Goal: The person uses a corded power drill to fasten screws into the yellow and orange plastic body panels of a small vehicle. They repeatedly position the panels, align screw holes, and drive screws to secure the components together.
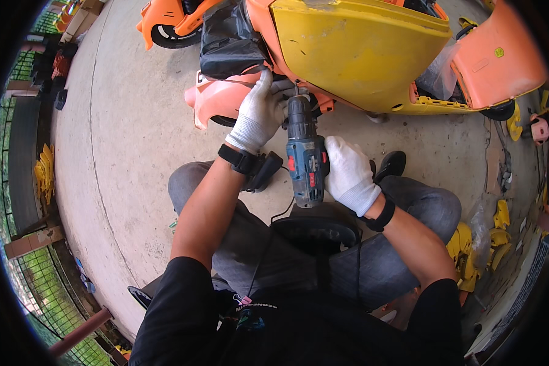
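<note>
My right hand [351, 174], in a white glove, is wrapped round the grip of a blue and black cordless drill [306, 161]. The drill points away from me, its bit at the lower edge of a scooter's yellow body panel [360, 52] with an orange border. My left hand [256, 113], also gloved, is beside the drill chuck. Its fingers bend in at the scooter's front edge, close to the bit; whatever they pinch is hidden. A black plastic bag [232, 46] covers part of the scooter just beyond that hand, and a salmon-orange fender [216, 100] lies left of it.
An orange scooter seat part [500, 58] is at the far right. Another orange wheel cover [171, 21] stands at the top left. Loose yellow panels [466, 253] lie on the right, with more yellow pieces [44, 171] by the mesh fence [49, 293] on the left.
</note>
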Motion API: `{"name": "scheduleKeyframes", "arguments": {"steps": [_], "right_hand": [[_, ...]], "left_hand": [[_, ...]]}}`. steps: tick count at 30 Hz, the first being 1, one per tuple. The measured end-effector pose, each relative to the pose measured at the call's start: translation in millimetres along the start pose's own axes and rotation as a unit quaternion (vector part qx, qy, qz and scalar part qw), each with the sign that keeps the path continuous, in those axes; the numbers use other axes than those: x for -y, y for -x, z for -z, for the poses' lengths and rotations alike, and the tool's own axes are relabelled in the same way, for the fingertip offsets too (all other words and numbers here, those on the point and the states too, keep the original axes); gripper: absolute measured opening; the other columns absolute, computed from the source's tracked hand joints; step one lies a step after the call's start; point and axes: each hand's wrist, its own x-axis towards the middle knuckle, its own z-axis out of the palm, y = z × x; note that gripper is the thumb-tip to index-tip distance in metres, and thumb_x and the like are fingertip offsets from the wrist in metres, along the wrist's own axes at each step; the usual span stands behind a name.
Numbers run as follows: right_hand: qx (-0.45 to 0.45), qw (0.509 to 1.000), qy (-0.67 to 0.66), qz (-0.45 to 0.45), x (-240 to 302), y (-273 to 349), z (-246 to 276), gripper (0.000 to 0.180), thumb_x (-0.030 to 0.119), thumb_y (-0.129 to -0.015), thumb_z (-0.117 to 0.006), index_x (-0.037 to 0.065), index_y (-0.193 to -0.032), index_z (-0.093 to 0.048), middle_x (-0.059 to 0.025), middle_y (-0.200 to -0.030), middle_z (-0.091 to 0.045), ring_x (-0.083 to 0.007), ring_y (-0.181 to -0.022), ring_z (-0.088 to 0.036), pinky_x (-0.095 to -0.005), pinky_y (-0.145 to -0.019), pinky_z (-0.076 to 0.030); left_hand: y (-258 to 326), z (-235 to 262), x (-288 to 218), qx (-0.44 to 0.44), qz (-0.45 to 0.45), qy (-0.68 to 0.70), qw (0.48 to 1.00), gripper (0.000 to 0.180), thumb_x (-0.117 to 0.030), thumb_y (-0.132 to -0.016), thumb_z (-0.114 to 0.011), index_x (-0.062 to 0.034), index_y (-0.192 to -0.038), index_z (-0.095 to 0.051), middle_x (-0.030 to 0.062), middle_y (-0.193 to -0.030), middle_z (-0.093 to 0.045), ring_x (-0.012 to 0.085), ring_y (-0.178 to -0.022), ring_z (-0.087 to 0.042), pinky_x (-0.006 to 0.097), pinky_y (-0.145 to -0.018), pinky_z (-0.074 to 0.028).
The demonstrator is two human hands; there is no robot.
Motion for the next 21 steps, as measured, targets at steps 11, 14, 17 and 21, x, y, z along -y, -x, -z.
{"name": "scheduleKeyframes", "arguments": {"steps": [11, 14, 17, 21], "right_hand": [[0.000, 1.000, 0.000, -0.006, 0.5, 2.5, -1.3, 0.034, 0.006, -0.067, -0.070, 0.003, -0.096, -0.053, -0.0156, -0.086, -0.061, -0.0350, -0.082, -0.063, -0.0431, -0.074, -0.047], [0.001, 1.000, 0.003, -0.001, 1.5, 3.0, 1.4, 0.034, 0.006, -0.066, -0.070, 0.003, -0.095, -0.053, -0.0155, -0.086, -0.061, -0.0350, -0.082, -0.062, -0.0432, -0.074, -0.047], [0.003, 1.000, 0.010, 0.005, -1.0, 3.4, -0.1, 0.036, 0.005, -0.064, -0.071, 0.002, -0.095, -0.053, -0.0155, -0.087, -0.060, -0.0352, -0.082, -0.062, -0.0433, -0.074, -0.047], [0.011, 1.000, 0.020, -0.001, -0.2, 3.0, -0.4, 0.040, 0.004, -0.061, -0.071, 0.002, -0.096, -0.053, -0.0157, -0.087, -0.060, -0.0352, -0.081, -0.062, -0.0434, -0.074, -0.048]], "left_hand": [[1.6, -3.4, -1.1, 0.001, 0.001, -0.014, 1.000, 0.073, -0.055, -0.100, -0.042, 0.0136, -0.125, -0.045, 0.0212, -0.116, -0.054, 0.0332, -0.109, -0.058, 0.040, -0.096, -0.048], [0.7, -3.2, -0.8, 0.003, 0.007, -0.007, 1.000, 0.073, -0.055, -0.100, -0.042, 0.0140, -0.124, -0.046, 0.0216, -0.117, -0.055, 0.0332, -0.109, -0.058, 0.040, -0.096, -0.048], [1.9, -5.4, -1.5, 0.004, 0.009, -0.007, 1.000, 0.072, -0.054, -0.100, -0.041, 0.0136, -0.123, -0.046, 0.0218, -0.116, -0.055, 0.0331, -0.109, -0.058, 0.041, -0.096, -0.048], [0.7, 0.1, -1.3, 0.022, 0.014, -0.028, 0.999, 0.078, -0.058, -0.098, -0.043, 0.0131, -0.132, -0.042, 0.0248, -0.127, -0.054, 0.0324, -0.115, -0.057, 0.039, -0.102, -0.045]]}}
